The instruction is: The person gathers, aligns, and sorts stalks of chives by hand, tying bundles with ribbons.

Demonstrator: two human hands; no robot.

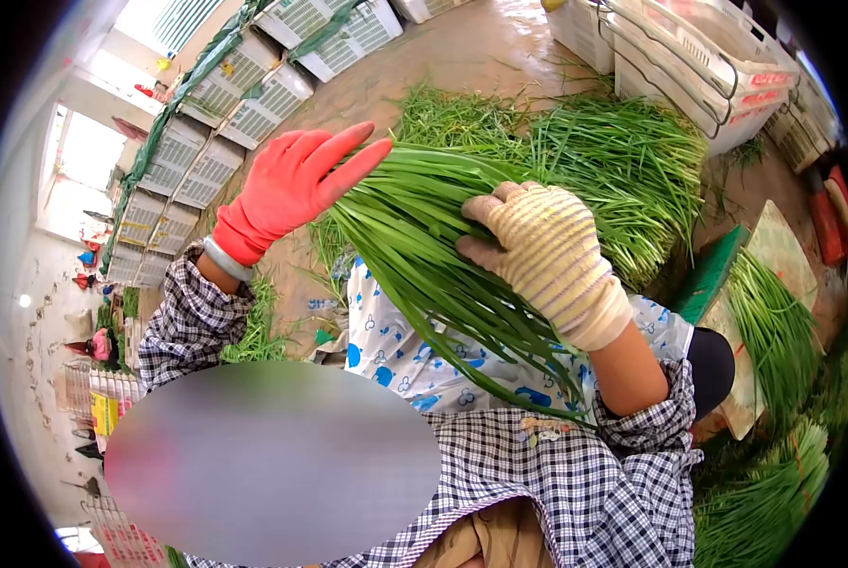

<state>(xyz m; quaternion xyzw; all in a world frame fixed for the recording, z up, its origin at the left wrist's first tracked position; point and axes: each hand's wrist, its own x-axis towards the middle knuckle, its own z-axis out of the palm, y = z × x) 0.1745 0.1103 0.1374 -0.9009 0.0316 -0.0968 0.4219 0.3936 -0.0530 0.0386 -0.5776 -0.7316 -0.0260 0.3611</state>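
A bundle of long green leaves that look like garlic chives (424,218) lies across my lap, its leaf ends fanning down to the right. My right hand (547,256), in a cream striped glove, has its fingers curled around the upper side of the bundle. In a red rubber glove, my left hand (296,185) is at the bundle's left end, two fingers stretched out and the others partly bent. Its thumb is hard to make out. Beneath the bundle is a white apron (377,322) with blue prints.
Loose chives form a large pile (623,161) on the floor ahead. To my right are a green-edged board (713,275), a sorted bundle (774,322) and tied chives (774,492). White crates (698,66) stand at upper right; stacked crates (197,161) line the left.
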